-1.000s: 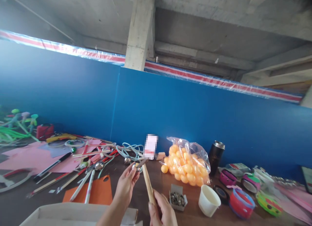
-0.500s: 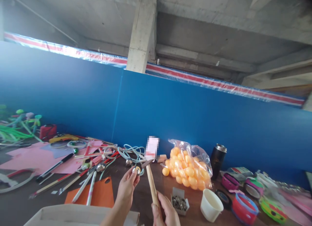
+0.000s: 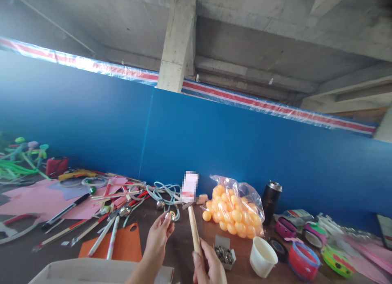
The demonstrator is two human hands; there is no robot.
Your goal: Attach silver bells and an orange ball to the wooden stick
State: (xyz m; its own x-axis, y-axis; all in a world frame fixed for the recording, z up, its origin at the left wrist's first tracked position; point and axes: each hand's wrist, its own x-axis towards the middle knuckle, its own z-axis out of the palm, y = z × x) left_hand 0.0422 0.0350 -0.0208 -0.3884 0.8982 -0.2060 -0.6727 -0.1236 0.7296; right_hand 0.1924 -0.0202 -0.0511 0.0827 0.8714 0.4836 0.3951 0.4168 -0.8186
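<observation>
Blue partition (image 3: pixel 214 141) at twelve o'clock; your left hand (image 3: pixel 157 237) pinches a shiny silver ball (image 3: pixel 171 215), your right hand (image 3: pixel 211 261) grips a pale-handled hammer (image 3: pixel 194 230).

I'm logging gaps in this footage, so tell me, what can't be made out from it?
All in the head view:
Silver ball: partly covered by the left hand.
Hammer: right hand hides its lower handle.
Pink panel: detail blurred into blocks.
Metal pieces: too small to identify.
Pale carton: near part cut off by the bottom edge.
</observation>
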